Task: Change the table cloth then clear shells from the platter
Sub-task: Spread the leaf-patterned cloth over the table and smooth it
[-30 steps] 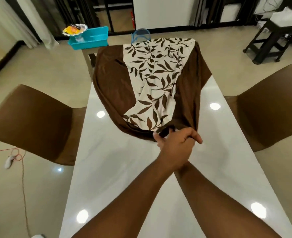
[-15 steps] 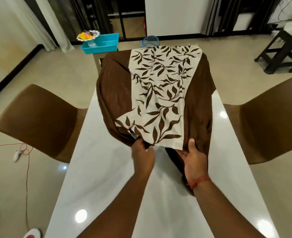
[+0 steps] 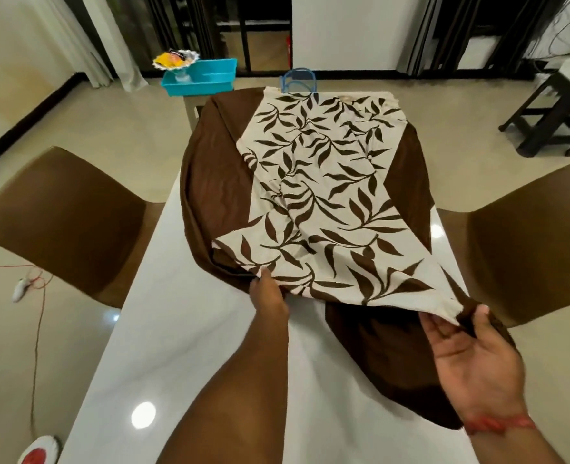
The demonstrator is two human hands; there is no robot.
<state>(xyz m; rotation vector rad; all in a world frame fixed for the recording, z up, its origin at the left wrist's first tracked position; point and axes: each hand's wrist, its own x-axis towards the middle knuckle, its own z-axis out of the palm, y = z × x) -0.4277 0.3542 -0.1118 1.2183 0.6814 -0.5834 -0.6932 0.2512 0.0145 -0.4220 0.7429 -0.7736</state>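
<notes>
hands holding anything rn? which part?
Both hold the table cloth at its near edge: left hand grips the left end, right hand pinches the right corner.

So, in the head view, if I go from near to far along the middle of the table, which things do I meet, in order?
Bare white table top → left hand gripping the cloth's near edge → leaf-patterned table cloth → blue wire frame beyond the far end.
</notes>
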